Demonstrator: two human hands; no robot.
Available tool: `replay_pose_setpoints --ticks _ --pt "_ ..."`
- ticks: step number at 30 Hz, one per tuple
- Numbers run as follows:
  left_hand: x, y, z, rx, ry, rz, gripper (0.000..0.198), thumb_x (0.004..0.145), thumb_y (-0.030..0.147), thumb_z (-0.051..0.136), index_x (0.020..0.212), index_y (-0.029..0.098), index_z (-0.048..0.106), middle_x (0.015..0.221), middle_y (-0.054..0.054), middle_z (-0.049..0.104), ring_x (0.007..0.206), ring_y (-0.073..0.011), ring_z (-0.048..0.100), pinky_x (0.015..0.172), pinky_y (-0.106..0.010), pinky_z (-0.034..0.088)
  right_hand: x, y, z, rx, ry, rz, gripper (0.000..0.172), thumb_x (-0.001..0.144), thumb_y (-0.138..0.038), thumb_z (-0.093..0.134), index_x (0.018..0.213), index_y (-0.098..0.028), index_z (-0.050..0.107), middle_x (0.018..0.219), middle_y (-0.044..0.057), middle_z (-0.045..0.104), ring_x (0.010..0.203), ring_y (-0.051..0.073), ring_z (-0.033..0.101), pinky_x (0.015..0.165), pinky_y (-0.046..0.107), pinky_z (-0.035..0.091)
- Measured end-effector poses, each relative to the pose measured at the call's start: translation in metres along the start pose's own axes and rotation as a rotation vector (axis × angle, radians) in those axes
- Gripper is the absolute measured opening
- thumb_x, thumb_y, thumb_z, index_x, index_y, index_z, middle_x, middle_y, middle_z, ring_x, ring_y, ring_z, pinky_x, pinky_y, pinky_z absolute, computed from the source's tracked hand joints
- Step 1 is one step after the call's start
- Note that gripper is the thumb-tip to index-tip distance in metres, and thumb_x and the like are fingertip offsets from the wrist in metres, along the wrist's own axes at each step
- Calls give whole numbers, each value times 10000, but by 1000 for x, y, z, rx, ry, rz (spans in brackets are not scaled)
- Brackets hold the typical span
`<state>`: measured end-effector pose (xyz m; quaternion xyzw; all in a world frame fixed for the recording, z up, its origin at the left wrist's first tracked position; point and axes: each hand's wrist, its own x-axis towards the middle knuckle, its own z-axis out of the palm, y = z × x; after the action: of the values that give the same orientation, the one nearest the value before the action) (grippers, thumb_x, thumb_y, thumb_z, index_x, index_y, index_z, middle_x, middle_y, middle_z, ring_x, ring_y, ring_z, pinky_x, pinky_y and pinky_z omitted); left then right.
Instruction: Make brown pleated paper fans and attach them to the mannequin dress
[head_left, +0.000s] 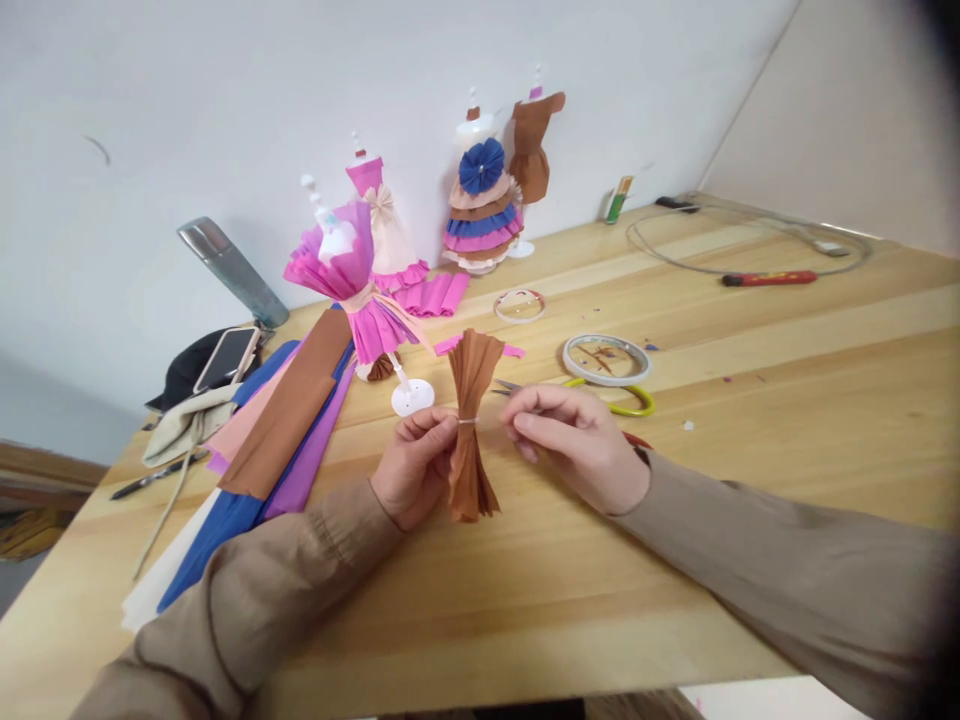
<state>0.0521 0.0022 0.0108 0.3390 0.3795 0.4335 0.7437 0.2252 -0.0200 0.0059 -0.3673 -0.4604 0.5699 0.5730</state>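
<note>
A pleated brown crepe paper bundle [474,375] stands upright in front of me, cinched at its middle by a thin pale tie [468,421]. My left hand [420,455] pinches it at that waist, thumb and fingers closed on its left side. Just right of the bundle, and apart from it, is my right hand [570,440], its thumb pressed to the fingers; whatever is between them is too small to make out. Behind the right hand lie scissors with yellow handles [643,402], partly covered by the hand. A white tape roll [607,360] rests against them.
Beyond my left hand stands a small dress form [334,240] in pink paper. Several more dressed forms, including a tiered one [484,215], line the wall. Crepe paper strips [281,425] lie left, near a phone [226,358]. A red-handled tool [769,279] and glue stick [619,200] are right.
</note>
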Motion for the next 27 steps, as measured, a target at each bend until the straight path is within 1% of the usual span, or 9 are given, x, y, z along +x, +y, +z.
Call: replay_pose_setpoints --ticks 2,4,8,13,15,18,21,24,27 --pt "1 -1 -1 30 -12 48 337 527 358 891 694 143 692 532 23 628 438 -74 547 455 -180 455 -2 -4 1 -14 1 15 182 690 -322 737 720 -146 701 596 -4 619 466 82 496 479 244 358" --pt "1 -3 -3 54 -41 82 314 572 368 869 706 144 695 529 20 627 431 -76 546 449 -184 456 -3 -6 2 -10 4 36 164 684 -307 725 716 -148 703 586 -6 614 454 82 487 468 246 348" --pt "3 -8 -7 97 -80 107 299 612 386 847 720 149 700 509 19 623 418 -84 551 432 -190 462 -1 -3 3 22 -10 83 158 681 -293 719 728 -143 713 570 -11 606 437 72 466 448 239 325" --pt "3 -8 -8 134 -163 130 257 679 374 809 733 150 695 481 15 621 372 -84 521 370 -179 425 1 2 3 86 -28 136 172 664 -293 747 726 -138 708 553 -18 597 434 68 466 441 230 326" --pt "2 -8 -8 154 -176 135 246 696 370 797 742 151 694 485 15 623 370 -84 515 367 -182 421 1 2 4 116 -28 168 184 647 -296 766 715 -136 706 561 -14 604 433 66 469 432 226 329" --pt "1 -7 -9 216 -155 155 247 711 375 784 766 150 698 516 12 629 405 -94 541 411 -203 453 1 2 5 194 -31 260 206 601 -296 801 679 -135 698 557 -9 612 421 63 475 411 212 319" --pt "0 -7 -8 282 -103 167 293 691 411 792 752 143 691 543 8 626 446 -105 564 458 -226 481 2 4 5 286 -46 356 212 564 -261 827 667 -138 689 539 -15 606 421 62 483 403 199 320" --pt "0 -5 -6 312 -58 168 323 663 431 806 725 142 677 549 10 624 460 -106 566 472 -227 487 3 7 4 340 -68 384 197 575 -208 828 697 -145 687 532 -28 593 438 65 483 408 200 338" --pt "0 -5 -5 323 -40 196 338 643 441 815 708 139 677 529 16 615 446 -99 555 466 -221 487 4 11 2 368 -69 414 210 573 -195 835 713 -146 685 551 -31 600 449 59 493 423 193 350"
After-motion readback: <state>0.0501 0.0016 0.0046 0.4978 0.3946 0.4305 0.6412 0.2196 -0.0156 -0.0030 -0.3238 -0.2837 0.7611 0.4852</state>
